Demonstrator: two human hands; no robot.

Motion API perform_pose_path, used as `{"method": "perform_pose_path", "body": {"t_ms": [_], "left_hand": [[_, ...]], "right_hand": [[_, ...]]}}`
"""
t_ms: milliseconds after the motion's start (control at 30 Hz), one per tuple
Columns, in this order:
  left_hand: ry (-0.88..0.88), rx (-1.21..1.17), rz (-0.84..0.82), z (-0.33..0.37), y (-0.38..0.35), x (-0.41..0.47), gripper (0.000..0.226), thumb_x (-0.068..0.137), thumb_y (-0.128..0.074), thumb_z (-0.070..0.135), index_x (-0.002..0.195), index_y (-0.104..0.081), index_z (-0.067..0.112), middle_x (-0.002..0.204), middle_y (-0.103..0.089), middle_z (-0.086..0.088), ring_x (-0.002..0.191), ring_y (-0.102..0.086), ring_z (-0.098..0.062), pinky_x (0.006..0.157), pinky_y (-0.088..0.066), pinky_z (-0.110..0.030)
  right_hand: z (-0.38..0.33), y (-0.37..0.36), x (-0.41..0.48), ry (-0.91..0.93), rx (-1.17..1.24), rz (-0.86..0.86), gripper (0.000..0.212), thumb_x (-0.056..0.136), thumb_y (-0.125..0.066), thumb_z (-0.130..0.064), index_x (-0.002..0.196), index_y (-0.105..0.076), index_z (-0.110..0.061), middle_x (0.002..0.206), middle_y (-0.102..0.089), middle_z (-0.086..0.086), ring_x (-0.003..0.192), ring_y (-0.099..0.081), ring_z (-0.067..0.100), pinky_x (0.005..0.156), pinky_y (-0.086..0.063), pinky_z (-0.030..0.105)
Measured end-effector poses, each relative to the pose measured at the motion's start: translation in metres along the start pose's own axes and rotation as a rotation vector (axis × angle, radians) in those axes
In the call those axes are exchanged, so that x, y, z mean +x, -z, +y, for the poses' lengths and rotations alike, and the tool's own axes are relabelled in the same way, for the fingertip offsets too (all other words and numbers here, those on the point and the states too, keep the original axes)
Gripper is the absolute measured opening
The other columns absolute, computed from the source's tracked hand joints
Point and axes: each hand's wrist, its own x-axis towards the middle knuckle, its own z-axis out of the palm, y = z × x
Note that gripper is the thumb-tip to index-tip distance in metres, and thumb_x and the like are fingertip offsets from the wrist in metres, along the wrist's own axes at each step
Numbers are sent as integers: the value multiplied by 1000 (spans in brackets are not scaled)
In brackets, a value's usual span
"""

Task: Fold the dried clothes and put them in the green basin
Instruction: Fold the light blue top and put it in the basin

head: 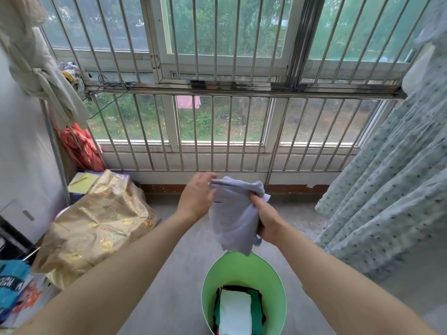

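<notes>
A pale blue-grey garment (231, 213) hangs bunched between my hands, above the green basin (210, 286). My right hand (266, 221) grips its right side firmly. My left hand (197, 197) rests against its upper left edge with fingers curled over the cloth. The basin stands on the floor below, holding folded clothes: a white piece (235, 313) on top of green and dark ones.
A barred window (217, 93) fills the far wall. A pale dotted dress (391, 189) hangs at the right. A gold patterned cloth (96, 226) covers a bundle at the left, with an orange garment (82, 146) and grey cloth (48, 81) hanging above.
</notes>
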Motion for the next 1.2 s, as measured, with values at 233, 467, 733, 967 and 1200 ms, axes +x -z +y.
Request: {"method": "perform_pose_path", "body": {"t_ms": [233, 467, 733, 967, 1200], "left_hand": [[-40, -87, -140, -8, 10, 22, 9, 91, -61, 24, 90, -59, 15, 103, -56, -3, 100, -56, -22, 89, -46, -32], [40, -373, -306, -5, 16, 15, 28, 91, -61, 30, 69, -49, 19, 66, -43, 4, 64, -38, -12, 57, -29, -26], [92, -522, -263, 12, 20, 15, 45, 84, -60, 48, 79, -61, 4, 78, -47, -8, 73, -41, -18, 65, -32, -32], [59, -369, -140, -2, 32, 29, 55, 86, -54, 45, 51, -44, 4, 64, -45, -8, 58, -41, -18, 57, -35, -21], [390, -749, -129, -3, 25, 18, 55, 84, -46, 57, 82, -57, 3, 64, -50, -5, 54, -46, -14, 49, -38, -23]], "right_hand": [[-11, 1, -12, -25, -60, -48, 35, 93, -51, -47, 104, -64, -16, 96, -72, 7, 93, -65, 22, 79, -52, 33], [-23, 13, -18, -5, -26, -53, 31, 94, -49, -48, 99, -60, -20, 92, -71, 8, 88, -65, 23, 80, -51, 37], [-16, 16, -21, 32, -143, -358, 71, 64, -85, -32, 126, -57, -11, 119, -66, 18, 107, -64, 32, 88, -54, 42], [-13, 16, -20, 58, -247, -325, 39, 85, -63, 3, 122, -59, -8, 114, -68, 13, 101, -66, 27, 88, -55, 38], [-14, 6, -23, 48, -233, -313, 27, 90, -60, -7, 115, -61, -14, 104, -72, 6, 94, -69, 20, 80, -57, 33]]}}
